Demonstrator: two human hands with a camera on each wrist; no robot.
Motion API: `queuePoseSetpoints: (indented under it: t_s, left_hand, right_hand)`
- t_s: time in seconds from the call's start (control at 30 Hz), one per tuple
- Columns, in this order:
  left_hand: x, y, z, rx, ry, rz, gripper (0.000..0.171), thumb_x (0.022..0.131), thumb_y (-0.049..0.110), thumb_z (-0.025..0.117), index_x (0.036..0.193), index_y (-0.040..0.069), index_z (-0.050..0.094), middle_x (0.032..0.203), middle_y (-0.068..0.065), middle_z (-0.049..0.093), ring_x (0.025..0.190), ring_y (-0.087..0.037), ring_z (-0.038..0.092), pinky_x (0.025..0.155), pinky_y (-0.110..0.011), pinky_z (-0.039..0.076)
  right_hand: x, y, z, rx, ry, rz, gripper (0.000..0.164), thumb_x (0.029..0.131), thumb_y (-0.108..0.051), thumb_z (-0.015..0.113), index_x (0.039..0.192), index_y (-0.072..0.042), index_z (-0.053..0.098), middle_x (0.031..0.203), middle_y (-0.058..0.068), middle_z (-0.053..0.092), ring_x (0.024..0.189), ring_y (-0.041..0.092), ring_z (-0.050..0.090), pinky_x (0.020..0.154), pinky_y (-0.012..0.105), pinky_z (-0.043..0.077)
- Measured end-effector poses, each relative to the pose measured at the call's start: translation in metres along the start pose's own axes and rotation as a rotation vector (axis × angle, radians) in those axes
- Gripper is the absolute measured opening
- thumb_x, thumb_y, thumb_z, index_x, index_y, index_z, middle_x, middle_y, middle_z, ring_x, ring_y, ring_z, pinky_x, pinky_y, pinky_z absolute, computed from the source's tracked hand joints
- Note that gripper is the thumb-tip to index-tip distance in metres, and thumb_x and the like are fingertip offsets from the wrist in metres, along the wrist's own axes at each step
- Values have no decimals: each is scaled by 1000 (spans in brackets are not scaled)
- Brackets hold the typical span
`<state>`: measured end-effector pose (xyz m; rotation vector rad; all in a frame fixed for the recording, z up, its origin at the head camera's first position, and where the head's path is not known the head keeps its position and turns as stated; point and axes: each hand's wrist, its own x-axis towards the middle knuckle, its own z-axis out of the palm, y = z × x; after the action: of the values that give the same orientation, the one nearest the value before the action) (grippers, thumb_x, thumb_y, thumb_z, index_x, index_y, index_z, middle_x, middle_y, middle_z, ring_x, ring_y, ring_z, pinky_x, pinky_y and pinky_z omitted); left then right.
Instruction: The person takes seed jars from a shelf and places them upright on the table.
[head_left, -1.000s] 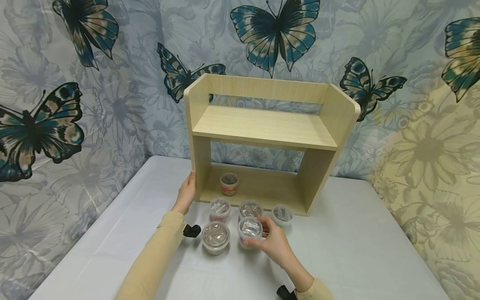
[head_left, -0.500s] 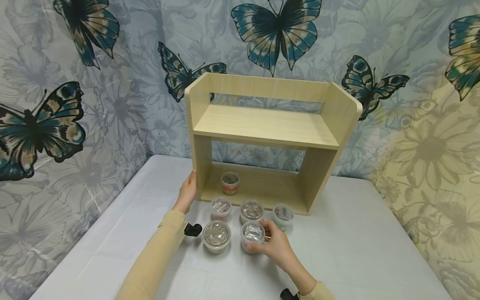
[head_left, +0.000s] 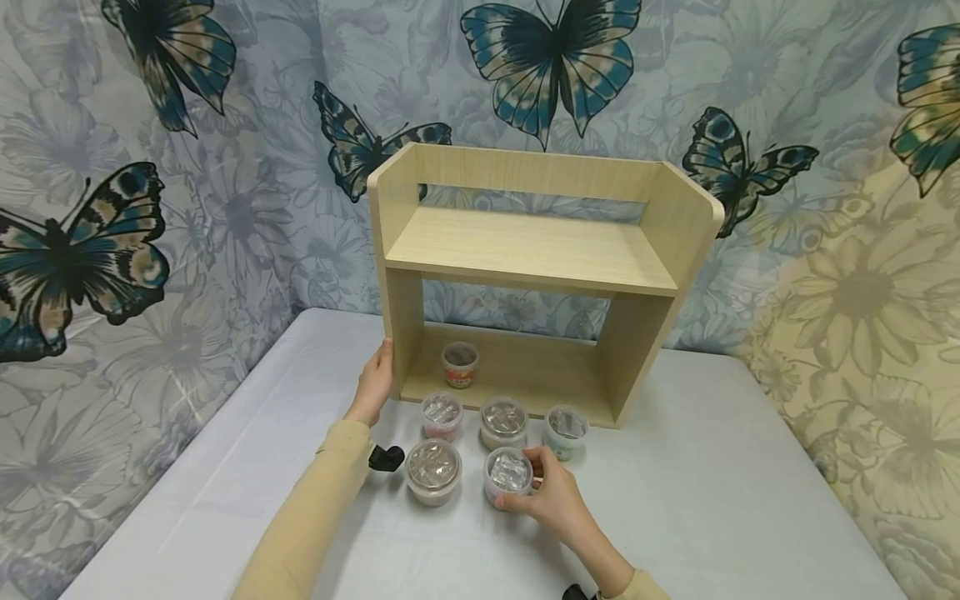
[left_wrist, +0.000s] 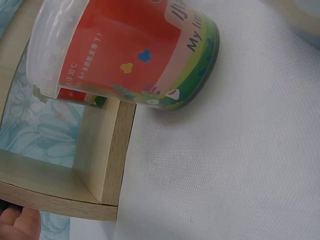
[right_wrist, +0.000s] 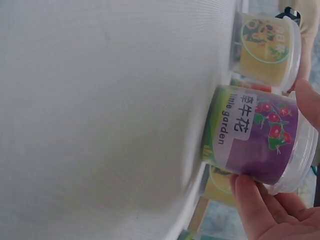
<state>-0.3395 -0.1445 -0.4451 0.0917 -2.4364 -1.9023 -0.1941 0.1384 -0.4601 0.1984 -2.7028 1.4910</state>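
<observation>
My right hand [head_left: 551, 496] holds a clear-lidded plastic tub [head_left: 508, 473] between thumb and fingers; the right wrist view shows its purple label [right_wrist: 262, 132] with red flowers and "little garden". It stands on or just above the white cloth, at the front of a group of similar tubs. My left hand [head_left: 371, 387] rests against the left side panel of a pale wooden two-tier shelf [head_left: 532, 250], its fingers partly hidden. One red-labelled tub [head_left: 460, 365] stands on the shelf's lower board at the left.
Before the shelf stand a pink-toned tub [head_left: 442, 415], a middle tub [head_left: 504, 422], a greenish tub [head_left: 566, 431] and, front left, a wider-looking tub [head_left: 433, 472]. The white-covered table [head_left: 720, 500] runs back to butterfly-patterned walls [head_left: 225, 250].
My right hand and the tub have shifted slightly right and toward me, away from the middle tub. My left hand stays at the shelf's side.
</observation>
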Motion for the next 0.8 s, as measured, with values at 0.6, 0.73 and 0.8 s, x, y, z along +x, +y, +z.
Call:
queuePoseSetpoints:
  t_s: [0.6,0.73,0.8]
  left_hand:
    - [0,0,0,-9,-10,-4,89,85,74,18,150,13,16,152,-9,17,137,-31,15,108,-49,18]
    - [0,0,0,-8,-9,-1,88,86,73,18,150,13,16,152,-9,17,137,-32,16,108,-50,18]
    - [0,1,0,-8,-7,2,88,86,73,18,150,12,16,152,-10,18,136,-32,16,108,-50,19]
  right_hand:
    - [-3,0,0,-10,-14,-7,75,57,-22,90,112,3,46,102,11,57,97,26,55,83,37,50]
    - [-3,1,1,-16,-24,-15,77,57,-22,90,115,4,45,103,12,57,98,27,55,82,36,50]
    - [-3,2,1,-18,-27,-17,79,58,-22,90,116,5,44,104,13,56,99,28,55,82,36,50]
